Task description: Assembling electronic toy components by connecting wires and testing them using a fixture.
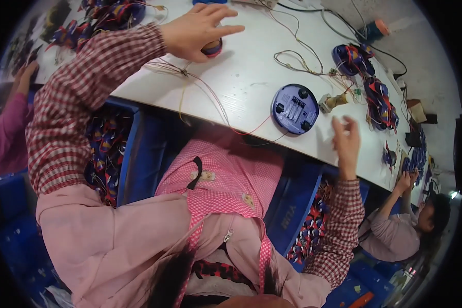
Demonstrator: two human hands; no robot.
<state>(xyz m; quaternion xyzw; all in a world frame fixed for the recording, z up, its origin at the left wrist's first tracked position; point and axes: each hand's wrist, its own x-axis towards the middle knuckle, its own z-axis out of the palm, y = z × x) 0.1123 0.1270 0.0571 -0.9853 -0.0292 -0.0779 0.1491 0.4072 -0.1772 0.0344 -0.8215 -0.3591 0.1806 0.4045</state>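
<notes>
My left hand (197,32) reaches over the far part of the white table with its fingers stretched apart. Under its palm sits a small round dark piece (213,49) with a red edge, partly hidden; no grip on it shows. A round purple plastic housing (292,117) lies near the table's front edge, with black knobs around a battery compartment. Thin red wires (215,95) run from beside it toward the left. My right hand (347,138) hovers to the right of the housing, fingers loosely bent and apart, holding nothing visible. A tan and metallic piece (336,101) lies between them.
Bundles of purple and red wired parts lie at the right (381,105) and far left (113,15). Blue bins (133,154) of similar parts stand below the table edge. Loose cables (297,64) cross the tabletop. People work at both sides.
</notes>
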